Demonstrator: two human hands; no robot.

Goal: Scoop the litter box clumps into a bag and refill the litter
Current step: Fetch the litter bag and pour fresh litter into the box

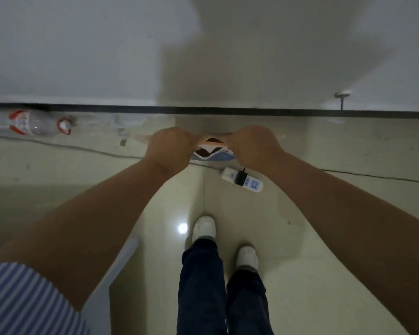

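Note:
A printed bag point(212, 149) with orange, dark brown, white and blue markings stands by the wall, straight ahead of me. My left hand point(169, 147) grips its top edge on the left. My right hand point(253, 146) grips the top edge on the right. Both fists are curled tight, and the bag's top is stretched between them. Most of the bag is hidden behind my hands. No litter box or scoop shows in this view.
A white power strip point(243, 181) with a black plug lies on the floor just below the bag, its cable point(373, 175) running right. A clear plastic bottle point(38, 124) lies along the wall at left. My feet point(205, 228) stand on pale tile.

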